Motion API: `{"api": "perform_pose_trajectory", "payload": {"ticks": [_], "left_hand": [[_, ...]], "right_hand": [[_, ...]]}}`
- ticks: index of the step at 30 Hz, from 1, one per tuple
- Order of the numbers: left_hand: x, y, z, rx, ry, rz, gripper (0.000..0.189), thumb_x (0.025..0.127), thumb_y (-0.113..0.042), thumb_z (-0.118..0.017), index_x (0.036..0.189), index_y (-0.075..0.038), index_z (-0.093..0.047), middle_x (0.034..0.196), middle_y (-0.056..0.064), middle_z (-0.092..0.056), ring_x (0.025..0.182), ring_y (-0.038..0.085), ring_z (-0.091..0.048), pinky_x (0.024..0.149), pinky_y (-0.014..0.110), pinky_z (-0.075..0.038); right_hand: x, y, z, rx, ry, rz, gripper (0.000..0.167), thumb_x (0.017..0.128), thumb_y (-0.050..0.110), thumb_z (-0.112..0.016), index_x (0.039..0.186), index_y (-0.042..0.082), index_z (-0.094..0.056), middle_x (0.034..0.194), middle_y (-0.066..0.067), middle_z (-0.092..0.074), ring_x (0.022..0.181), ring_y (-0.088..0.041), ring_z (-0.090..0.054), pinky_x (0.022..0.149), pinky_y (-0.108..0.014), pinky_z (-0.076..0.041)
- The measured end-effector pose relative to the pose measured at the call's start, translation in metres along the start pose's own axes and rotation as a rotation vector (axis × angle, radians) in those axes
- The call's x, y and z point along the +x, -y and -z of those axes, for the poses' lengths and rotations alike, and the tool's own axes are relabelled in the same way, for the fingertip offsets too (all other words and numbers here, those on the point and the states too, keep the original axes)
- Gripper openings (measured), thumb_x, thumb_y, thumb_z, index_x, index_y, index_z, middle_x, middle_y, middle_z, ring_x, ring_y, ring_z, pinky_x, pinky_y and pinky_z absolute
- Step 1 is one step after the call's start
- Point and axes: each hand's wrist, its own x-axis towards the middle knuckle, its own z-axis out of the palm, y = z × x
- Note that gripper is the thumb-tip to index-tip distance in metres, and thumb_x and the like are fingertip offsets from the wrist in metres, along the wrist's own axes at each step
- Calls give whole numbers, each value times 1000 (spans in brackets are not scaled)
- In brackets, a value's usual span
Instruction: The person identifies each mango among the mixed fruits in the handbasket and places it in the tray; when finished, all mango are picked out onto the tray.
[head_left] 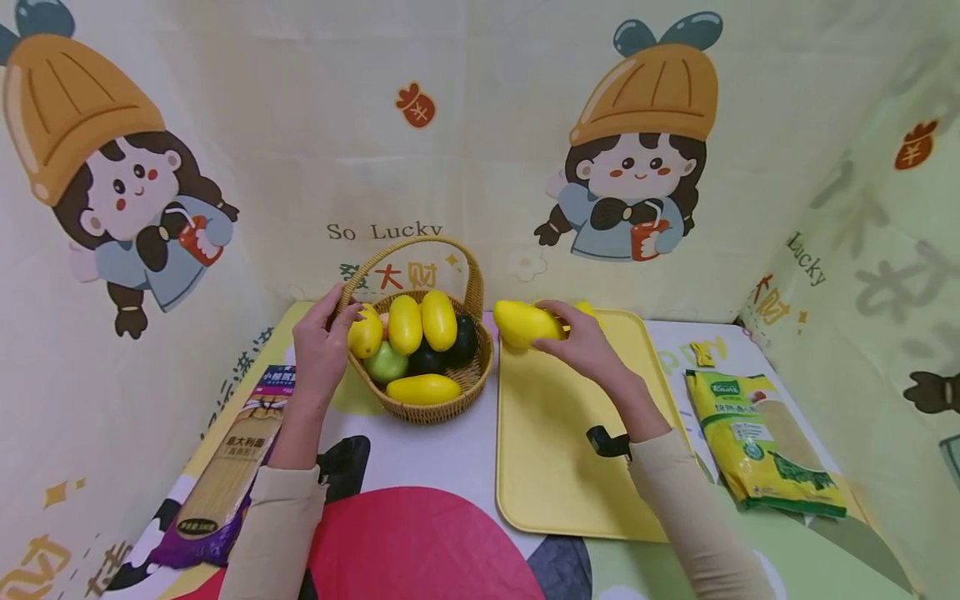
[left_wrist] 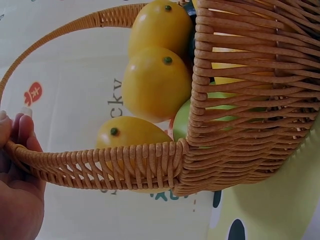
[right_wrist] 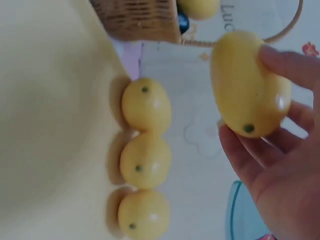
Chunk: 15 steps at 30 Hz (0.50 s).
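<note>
My left hand (head_left: 318, 337) grips the side of the arched handle (left_wrist: 115, 162) of a wicker basket (head_left: 431, 410). Several yellow mangoes (head_left: 405, 325), a green apple-like fruit (head_left: 387, 363) and dark, smooth fruits (head_left: 463, 340) fill the basket. To the right, my right hand (head_left: 585, 342) holds another mango (right_wrist: 247, 85) between thumb and fingers, over the far end of a yellow tray (head_left: 570, 467). Three mangoes (right_wrist: 145, 161) lie side by side along that end in the right wrist view. From the head, my right hand and its mango mostly cover this row.
A pack of spaghetti (head_left: 225, 467) lies left of my left forearm. Right of the tray are a yellow-green Knorr bag (head_left: 757, 442) and a small yellow packet (head_left: 702, 354). Printed cloth walls (head_left: 495, 125) enclose the table at the back and both sides.
</note>
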Motion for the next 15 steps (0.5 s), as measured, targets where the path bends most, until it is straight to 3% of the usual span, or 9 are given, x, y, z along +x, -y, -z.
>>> {"api": "perform_pose_trajectory", "payload": {"ticks": [6,10,15], "left_hand": [[1,2,1,7,9,32,45,103,-23,-53,147,-17,-49,116,11,-65,96,5,-60,91,6,-49],[1,3,1,1,21,53,46,103,-21,-53,149,-19,-47,120,12,-65,97,5,-60,91,5,-49],[1,3,0,5,18,26,45,103,-22,-53,147,-18,-49,119,12,-65,96,2,-61,91,5,-49]], "right_hand": [[-1,-32,17,3,-222,-105,60,88,29,-75,141,13,-52,134,-14,-59,114,-31,-57,92,-46,-55],[-4,-55,29,19,-295,-160,59,90,27,-72,142,11,-50,137,-17,-57,119,-34,-55,98,-49,-52],[-6,-82,40,9,-344,-216,62,92,26,-70,147,8,-45,143,-21,-52,123,-38,-53,103,-51,-49]]}}
